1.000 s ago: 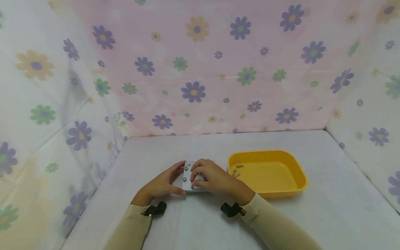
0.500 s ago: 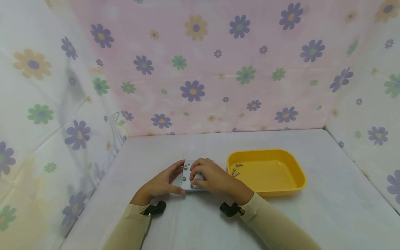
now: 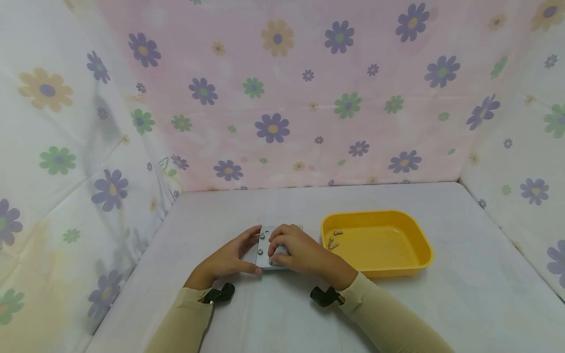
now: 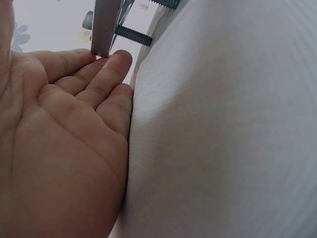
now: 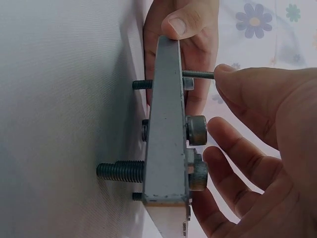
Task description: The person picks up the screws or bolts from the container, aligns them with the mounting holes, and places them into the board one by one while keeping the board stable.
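Note:
A silver metal plate (image 3: 266,245) lies near the middle of the white table, with several socket-head screws through it. In the right wrist view the plate (image 5: 167,119) stands off the cloth, with threaded ends poking out below. My left hand (image 3: 229,257) grips its left side, thumb on the near edge and fingertips at the far left corner. Over the plate's near part, my right hand (image 3: 300,250) pinches a thin screw (image 5: 198,74) that stands upright at the plate. The index fingertip is hidden behind the thumb in the right wrist view.
Right of the plate stands a yellow tray (image 3: 384,250) with a few loose screws (image 3: 334,240) at its left end. A black wrist camera (image 3: 325,296) sits under the right wrist, another (image 3: 220,294) by the left. Flowered cloth walls (image 3: 318,122) enclose the back and sides.
Both hands hold nearly the same place on the plate. Slightly less of the screw shows below the right fingertips than a second ago. The head view has shifted a little.

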Motion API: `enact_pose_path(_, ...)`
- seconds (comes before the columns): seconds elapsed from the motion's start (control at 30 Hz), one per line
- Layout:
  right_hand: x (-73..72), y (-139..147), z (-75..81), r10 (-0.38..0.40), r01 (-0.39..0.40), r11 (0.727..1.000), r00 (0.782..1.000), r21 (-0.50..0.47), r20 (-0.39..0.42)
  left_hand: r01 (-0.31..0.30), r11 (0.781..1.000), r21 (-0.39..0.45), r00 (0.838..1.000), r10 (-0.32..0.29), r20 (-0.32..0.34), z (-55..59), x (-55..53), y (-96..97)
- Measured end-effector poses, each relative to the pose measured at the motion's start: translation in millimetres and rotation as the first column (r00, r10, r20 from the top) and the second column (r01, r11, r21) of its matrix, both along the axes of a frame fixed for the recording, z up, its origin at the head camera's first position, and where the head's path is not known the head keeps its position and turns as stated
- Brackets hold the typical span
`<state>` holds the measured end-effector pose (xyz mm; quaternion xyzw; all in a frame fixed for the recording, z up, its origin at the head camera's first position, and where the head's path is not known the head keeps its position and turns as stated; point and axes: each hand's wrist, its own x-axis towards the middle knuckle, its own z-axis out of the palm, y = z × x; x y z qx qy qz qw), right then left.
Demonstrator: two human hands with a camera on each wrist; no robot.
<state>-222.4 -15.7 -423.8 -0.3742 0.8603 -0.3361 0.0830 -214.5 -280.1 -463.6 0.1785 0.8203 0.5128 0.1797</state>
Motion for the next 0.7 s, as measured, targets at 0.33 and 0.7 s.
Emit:
enact_pose_path(0.33,-0.5,-2.6,-5.4,0.009,-0.008,0.999,1.0,0.031,-0.023,-0.019,1.0,-0.02,1.0,0.019,-0.003,1.5,1.1,1.7)
enact_pose_path(0.7,1.7,-2.6,-5.5,0.012,-0.008,0.999,0.998,0.053,-0.062,-0.011,1.0,0.006,1.0,0.011,0.014,1.1,0.7,0.4)
